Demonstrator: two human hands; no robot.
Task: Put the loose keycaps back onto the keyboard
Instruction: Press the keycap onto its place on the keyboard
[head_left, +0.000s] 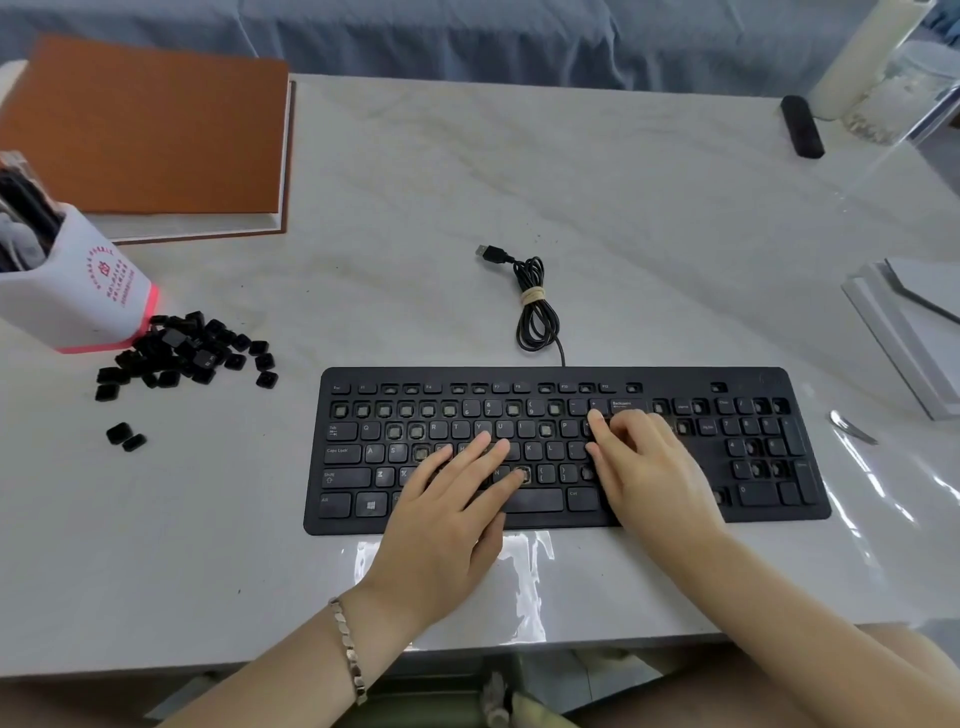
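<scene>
Nearest, the left hand (452, 499) lies flat with straight, spread fingers on the middle letter rows of the flat black plastic keyboard (685, 387), and the right hand (644, 467) rests beside it, fingers stretched onto the keys below Backspace, neither holding anything. The keyboard sits on the pale marbled table (415, 208) with many sockets bare. Well to its left a heap of loose black square keycaps (187, 353) lies just beside a white pen holder with a red base (78, 291) – the bundled black USB cable (537, 306) lies just behind the keyboard

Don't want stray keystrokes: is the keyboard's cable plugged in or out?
Out. Its USB plug lies bare on the table, and the cable sits coiled and tied behind the keyboard.
</scene>
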